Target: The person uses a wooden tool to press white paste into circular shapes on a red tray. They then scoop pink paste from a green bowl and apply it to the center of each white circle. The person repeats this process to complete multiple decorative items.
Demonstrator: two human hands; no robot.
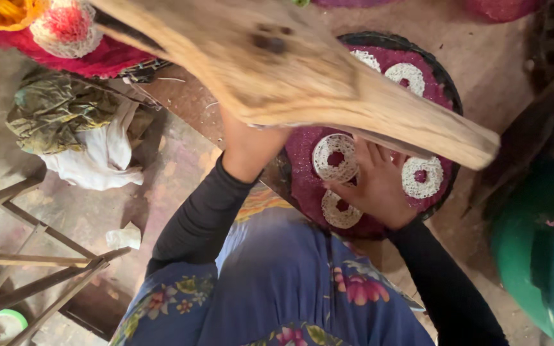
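Dusty ground surrounds our round tray (445, 83), where our right hand (379, 186) lies flat, fingers spread, among white lacy rings (335, 157), while our left hand (248, 150) clasps the wooden press (302, 77) slanting across its top.

Soft, diffuse daylight lit the scene evenly, without glare or hard highlights. The wooden press (302, 77), crossing from eleven to three o'clock close to the lens, was out of focus and motion-blurred. It shaded the left hand (248, 147) beneath it. The round tray (444, 83) near centre was fairly sharp. Edges at three and nine o'clock were dimmer, with slight wide-angle stretching.
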